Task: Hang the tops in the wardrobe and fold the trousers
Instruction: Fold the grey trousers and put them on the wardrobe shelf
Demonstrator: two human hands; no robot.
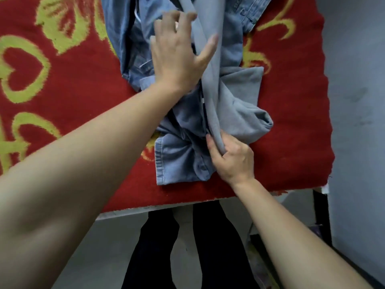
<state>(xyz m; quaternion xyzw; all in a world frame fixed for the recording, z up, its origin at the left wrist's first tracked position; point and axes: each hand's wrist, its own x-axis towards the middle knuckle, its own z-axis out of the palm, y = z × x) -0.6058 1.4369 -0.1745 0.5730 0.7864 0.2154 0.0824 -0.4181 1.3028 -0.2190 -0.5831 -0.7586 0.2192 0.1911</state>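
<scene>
Grey trousers (218, 76) mid-frame atop denim pile (179, 159), soft, floppy; grip by waistband or hem. Right hand (233, 157) pinches grey fabric; left hand (179, 53) fingers spread, pressing flat.

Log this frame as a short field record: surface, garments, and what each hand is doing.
surface: table covered by a red rug with yellow pattern
garments: grey garment lying across a heap of blue denim clothes
left hand: open, fingers spread, pressing on the pile beside the grey garment
right hand: pinching a fold of the grey garment near the table's front edge
folding: not yet done, pile still crumpled
</scene>
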